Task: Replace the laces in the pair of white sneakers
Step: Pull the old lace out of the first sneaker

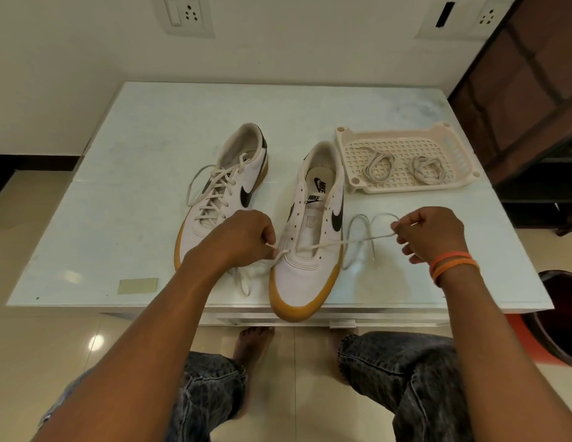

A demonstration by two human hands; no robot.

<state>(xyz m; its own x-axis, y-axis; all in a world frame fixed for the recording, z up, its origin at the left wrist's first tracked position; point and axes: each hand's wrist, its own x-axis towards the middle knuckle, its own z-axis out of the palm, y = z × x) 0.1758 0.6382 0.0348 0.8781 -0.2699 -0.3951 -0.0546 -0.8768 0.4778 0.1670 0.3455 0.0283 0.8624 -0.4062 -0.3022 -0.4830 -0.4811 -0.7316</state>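
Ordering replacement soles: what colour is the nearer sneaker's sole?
Tan gum sole on the white leather sneaker; head view.

Single head-worn wide-angle view, looking forward and down

Close above the white table (144,161), near edge toward the lap and knees, wall sockets (188,15) at top, frame edges bowed

the table (144,161) has a glossy, pale glass-like top. the sneakers (305,272) look like smooth white leather with matt tan rubber soles. the laces (329,244) are woven cloth. the tray (406,186) is cream perforated plastic. the floor (55,330) tiles shine.
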